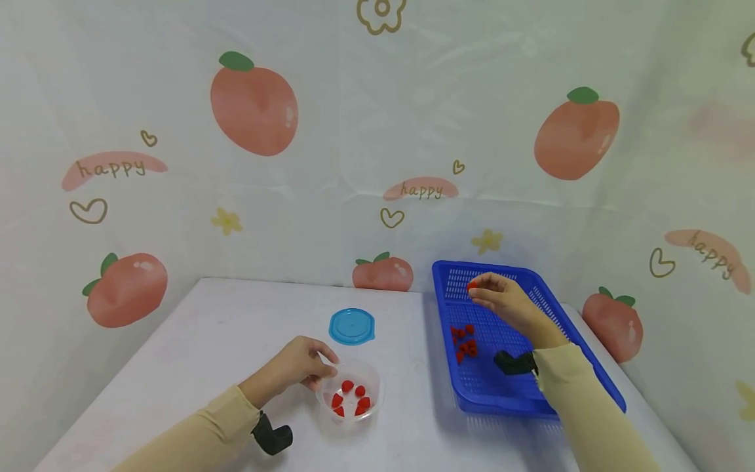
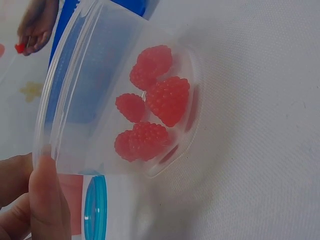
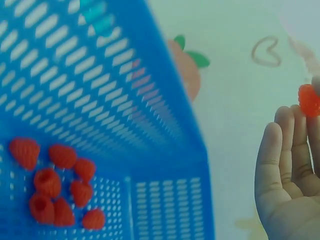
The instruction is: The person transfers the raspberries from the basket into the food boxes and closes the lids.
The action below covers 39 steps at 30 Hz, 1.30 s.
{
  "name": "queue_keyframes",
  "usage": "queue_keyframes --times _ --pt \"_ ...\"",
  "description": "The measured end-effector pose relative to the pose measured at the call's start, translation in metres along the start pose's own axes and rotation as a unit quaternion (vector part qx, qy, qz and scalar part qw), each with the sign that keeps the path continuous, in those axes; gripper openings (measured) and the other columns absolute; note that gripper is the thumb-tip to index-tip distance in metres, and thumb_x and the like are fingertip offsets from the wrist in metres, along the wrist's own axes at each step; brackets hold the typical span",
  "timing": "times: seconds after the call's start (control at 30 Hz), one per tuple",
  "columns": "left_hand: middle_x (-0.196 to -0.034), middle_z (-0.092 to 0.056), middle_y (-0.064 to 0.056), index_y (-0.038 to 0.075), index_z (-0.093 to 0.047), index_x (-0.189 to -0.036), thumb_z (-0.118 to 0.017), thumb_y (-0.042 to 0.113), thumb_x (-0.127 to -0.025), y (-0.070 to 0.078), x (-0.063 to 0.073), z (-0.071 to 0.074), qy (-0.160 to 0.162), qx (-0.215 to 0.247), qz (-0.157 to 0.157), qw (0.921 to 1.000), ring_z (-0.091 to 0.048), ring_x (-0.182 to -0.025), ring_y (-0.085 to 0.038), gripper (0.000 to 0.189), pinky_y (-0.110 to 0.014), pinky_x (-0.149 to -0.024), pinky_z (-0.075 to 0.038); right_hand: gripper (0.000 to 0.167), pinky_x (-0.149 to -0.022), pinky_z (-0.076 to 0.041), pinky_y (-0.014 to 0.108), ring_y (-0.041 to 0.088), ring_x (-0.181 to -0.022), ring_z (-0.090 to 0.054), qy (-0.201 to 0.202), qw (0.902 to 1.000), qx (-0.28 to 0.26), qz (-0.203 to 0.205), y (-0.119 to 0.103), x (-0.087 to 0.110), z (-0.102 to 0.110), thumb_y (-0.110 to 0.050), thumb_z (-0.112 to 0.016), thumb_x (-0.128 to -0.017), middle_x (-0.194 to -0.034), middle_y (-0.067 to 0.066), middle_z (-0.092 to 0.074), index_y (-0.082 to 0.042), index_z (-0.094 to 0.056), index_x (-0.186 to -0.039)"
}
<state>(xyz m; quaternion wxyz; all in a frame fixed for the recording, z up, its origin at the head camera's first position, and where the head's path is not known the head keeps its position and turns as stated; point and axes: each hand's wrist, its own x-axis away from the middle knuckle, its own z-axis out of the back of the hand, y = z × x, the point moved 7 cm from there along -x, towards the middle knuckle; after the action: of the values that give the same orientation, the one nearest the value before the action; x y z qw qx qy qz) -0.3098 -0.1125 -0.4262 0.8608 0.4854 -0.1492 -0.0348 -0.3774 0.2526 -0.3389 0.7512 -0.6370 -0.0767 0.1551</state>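
Note:
Above the blue basket (image 1: 533,403), my right hand (image 1: 501,298) pinches a raspberry (image 3: 308,101) between thumb and fingertips. Several more raspberries (image 1: 466,344) lie on the basket floor along its left side. My left hand (image 1: 303,364) grips the rim of a clear plastic bowl (image 2: 80,135), thumb and fingers on either side of the wall. Inside that bowl sit several raspberries (image 2: 169,100), spread over its bottom. The bowl stands on the white table, left of the basket.
Behind the bowl, a round blue lid (image 1: 352,326) lies flat on the white table (image 1: 236,328). A white curtain (image 1: 330,131) printed with fruit and hearts hangs behind the table. A black wrist mount (image 1: 272,434) sits on each sleeve.

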Motion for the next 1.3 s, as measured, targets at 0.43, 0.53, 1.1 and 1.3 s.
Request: queue_keyframes --times 0.43,0.53,1.1,1.3 --pt "-0.058 -0.057 -0.004 0.005 -0.069 -0.096 -0.079 0.015 -0.080 -0.003 -0.002 0.000 -0.001 0.003 -0.001 1.0000 -0.053 -0.044 -0.012 0.021 -0.022 -0.051 -0.053 0.013 -0.090 -0.051 0.019 0.010 -0.095 -0.058 -0.023 0.9975 -0.045 0.049 -0.031 0.023 -0.041 -0.004 -0.057 -0.096 -0.098 -0.005 -0.060 -0.015 -0.058 -0.103" --pt "-0.059 -0.057 -0.004 0.005 -0.069 -0.096 -0.079 0.014 -0.080 -0.003 -0.002 0.000 -0.004 0.006 -0.005 1.0000 -0.053 -0.044 -0.012 0.021 -0.022 -0.051 -0.053 0.015 -0.089 -0.051 0.020 0.010 -0.093 -0.058 -0.029 0.9961 -0.062 0.055 -0.036 0.028 -0.053 -0.003 -0.057 -0.095 -0.097 -0.005 -0.060 -0.016 -0.059 -0.102" --pt "-0.059 -0.057 -0.004 0.005 -0.069 -0.097 -0.078 0.015 -0.080 -0.004 -0.001 0.000 -0.008 0.012 -0.006 0.9999 -0.052 -0.045 -0.011 0.022 -0.022 -0.052 -0.053 0.020 -0.084 -0.052 0.022 0.016 -0.093 -0.058 -0.035 0.9980 -0.050 0.018 -0.029 0.046 -0.140 -0.013 -0.067 -0.091 -0.098 0.001 -0.061 -0.005 -0.057 -0.106" --pt "-0.059 -0.057 -0.004 0.005 -0.069 -0.096 -0.079 0.014 -0.080 -0.003 -0.001 0.000 -0.003 0.007 -0.004 1.0000 -0.052 -0.044 -0.011 0.021 -0.022 -0.052 -0.053 0.024 -0.082 -0.053 0.022 0.016 -0.088 -0.058 -0.050 0.9971 -0.058 -0.006 -0.008 0.048 -0.172 -0.011 -0.068 -0.090 -0.096 0.001 -0.062 0.002 -0.056 -0.106"
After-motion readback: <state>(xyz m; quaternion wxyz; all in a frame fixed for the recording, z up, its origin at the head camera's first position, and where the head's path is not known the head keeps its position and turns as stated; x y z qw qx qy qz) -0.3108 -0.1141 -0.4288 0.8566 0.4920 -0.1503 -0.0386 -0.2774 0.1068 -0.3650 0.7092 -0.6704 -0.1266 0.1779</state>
